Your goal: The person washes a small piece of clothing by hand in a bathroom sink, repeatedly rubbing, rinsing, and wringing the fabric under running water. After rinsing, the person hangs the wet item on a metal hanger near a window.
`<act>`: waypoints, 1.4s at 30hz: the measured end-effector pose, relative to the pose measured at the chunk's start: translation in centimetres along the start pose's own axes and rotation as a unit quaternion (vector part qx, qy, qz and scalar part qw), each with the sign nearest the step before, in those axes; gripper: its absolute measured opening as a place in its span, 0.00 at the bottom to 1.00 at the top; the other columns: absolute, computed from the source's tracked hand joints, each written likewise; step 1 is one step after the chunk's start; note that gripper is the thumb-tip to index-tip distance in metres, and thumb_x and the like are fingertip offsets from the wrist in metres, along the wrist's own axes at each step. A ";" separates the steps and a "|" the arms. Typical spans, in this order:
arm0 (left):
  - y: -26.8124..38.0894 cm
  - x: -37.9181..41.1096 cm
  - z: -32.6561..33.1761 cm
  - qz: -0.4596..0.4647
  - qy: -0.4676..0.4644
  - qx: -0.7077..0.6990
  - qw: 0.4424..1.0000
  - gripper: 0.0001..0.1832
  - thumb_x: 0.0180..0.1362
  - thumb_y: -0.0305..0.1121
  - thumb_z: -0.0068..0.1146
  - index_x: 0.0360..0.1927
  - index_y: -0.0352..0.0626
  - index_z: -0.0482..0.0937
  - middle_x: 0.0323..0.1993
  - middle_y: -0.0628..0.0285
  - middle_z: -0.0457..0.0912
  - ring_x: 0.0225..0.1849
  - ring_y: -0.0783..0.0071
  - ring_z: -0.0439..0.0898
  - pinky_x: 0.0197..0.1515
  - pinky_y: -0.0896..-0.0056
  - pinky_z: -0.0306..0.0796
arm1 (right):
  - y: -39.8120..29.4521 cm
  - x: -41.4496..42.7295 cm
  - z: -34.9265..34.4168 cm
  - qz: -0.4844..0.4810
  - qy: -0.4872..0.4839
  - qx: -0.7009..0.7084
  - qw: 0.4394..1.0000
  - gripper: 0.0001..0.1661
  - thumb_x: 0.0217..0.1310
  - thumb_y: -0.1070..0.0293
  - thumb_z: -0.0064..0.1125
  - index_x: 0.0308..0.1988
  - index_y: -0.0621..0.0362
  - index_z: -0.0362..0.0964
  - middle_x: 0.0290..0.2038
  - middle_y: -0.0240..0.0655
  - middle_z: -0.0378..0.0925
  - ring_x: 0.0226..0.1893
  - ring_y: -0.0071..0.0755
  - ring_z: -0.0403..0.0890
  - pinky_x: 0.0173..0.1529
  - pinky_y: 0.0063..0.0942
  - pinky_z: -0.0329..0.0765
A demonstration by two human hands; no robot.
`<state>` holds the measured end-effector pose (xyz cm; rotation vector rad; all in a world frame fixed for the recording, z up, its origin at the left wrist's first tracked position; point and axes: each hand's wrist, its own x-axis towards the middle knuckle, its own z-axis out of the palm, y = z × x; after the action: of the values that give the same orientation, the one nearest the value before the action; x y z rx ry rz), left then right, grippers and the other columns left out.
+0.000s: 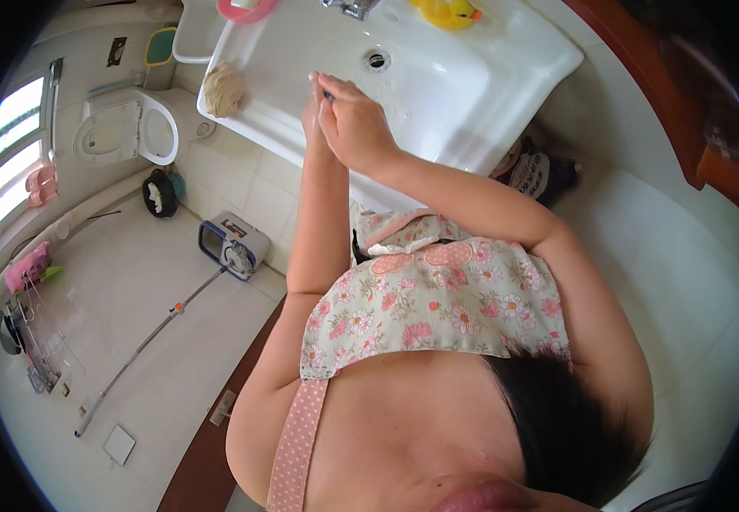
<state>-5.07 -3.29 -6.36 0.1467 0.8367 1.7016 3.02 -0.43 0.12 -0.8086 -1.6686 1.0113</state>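
Note:
Over the left part of a white washbasin [443, 105], my two hands are pressed together, palm to palm. My left hand [312, 118] is mostly covered by my right hand [360, 125], whose fingers lie across it. The skin looks wet and shiny. A small dark thing [328, 96] shows in the gap between the hands, too hidden to identify. To the right of my fingertips is the metal drain [376, 60]. A crumpled beige bath puff or cloth [223, 89] sits on the basin's left corner.
Along the basin's back are a chrome faucet [350, 8], a yellow rubber duck [446, 13] and a pink dish [246, 10] holding something white. Leftward are a toilet [110, 132], a black bin [159, 192], and a mop [158, 326] resting in a grey bucket [254, 240]. A dark bag [539, 173] lies below the basin.

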 end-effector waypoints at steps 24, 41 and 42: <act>4.1 -1.7 8.2 -0.090 -0.047 0.392 0.914 0.20 0.47 0.24 0.58 0.46 0.38 0.71 0.40 0.62 0.74 0.37 0.78 0.74 0.40 0.79 0.69 | 5.7 4.0 -10.1 0.459 -0.355 0.353 0.734 0.21 0.54 0.58 0.57 0.44 0.62 0.71 0.36 0.32 0.76 0.34 0.20 0.76 0.39 0.18 0.73; 3.1 -2.9 5.7 -0.059 0.014 0.252 0.966 0.16 0.53 0.18 0.50 0.47 0.36 0.69 0.38 0.60 0.73 0.37 0.76 0.75 0.39 0.76 0.72 | 8.7 3.6 -14.2 0.359 -0.227 0.394 0.815 0.12 0.55 0.65 0.56 0.38 0.61 0.73 0.36 0.31 0.75 0.36 0.21 0.74 0.40 0.20 0.72; 3.1 -2.8 5.8 -0.042 0.017 0.223 0.974 0.16 0.53 0.18 0.50 0.47 0.36 0.69 0.38 0.59 0.73 0.37 0.75 0.75 0.39 0.75 0.72 | 9.0 3.4 -14.1 0.334 -0.269 0.391 0.814 0.12 0.55 0.66 0.55 0.38 0.61 0.73 0.38 0.31 0.74 0.37 0.21 0.74 0.42 0.20 0.71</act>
<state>-3.73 -3.45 0.67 0.3811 1.2263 1.4184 15.91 9.87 -4.29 -0.5475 -1.1659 2.4020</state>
